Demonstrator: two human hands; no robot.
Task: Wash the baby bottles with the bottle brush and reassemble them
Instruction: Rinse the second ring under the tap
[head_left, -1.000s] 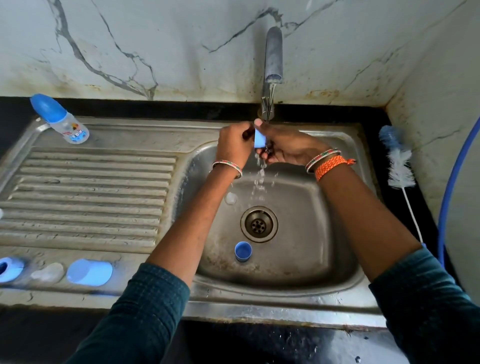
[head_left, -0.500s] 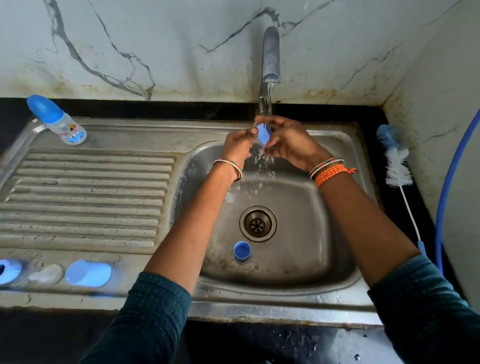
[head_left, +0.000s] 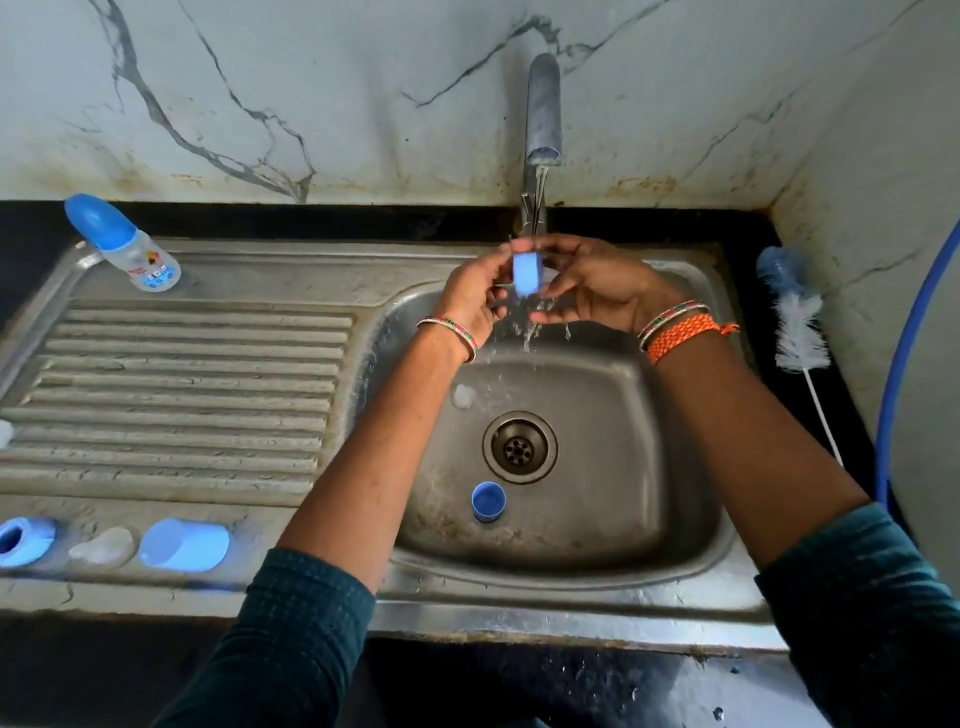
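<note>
Under the running tap (head_left: 543, 130) my left hand (head_left: 475, 296) and my right hand (head_left: 592, 283) pinch a small blue bottle ring (head_left: 528, 274) between their fingertips. Water splashes off it into the steel sink (head_left: 623, 415). In the basin lie a blue cap (head_left: 488, 501) near the drain (head_left: 520, 448) and a clear teat (head_left: 464, 396). An assembled baby bottle (head_left: 122, 244) with a blue cap lies at the back left of the drainboard. The bottle brush (head_left: 795, 322) lies on the black counter to the right of the sink.
On the front left rim sit a blue collar (head_left: 23, 540), a clear teat (head_left: 103, 545) and a blue dome cap (head_left: 184, 543). The ribbed drainboard (head_left: 182, 395) fills the left. A blue hose (head_left: 898, 364) curves down the right wall.
The hands have spread apart a little and turned the blue ring under the stream, so more of it shows now. The camera has dipped slightly.
</note>
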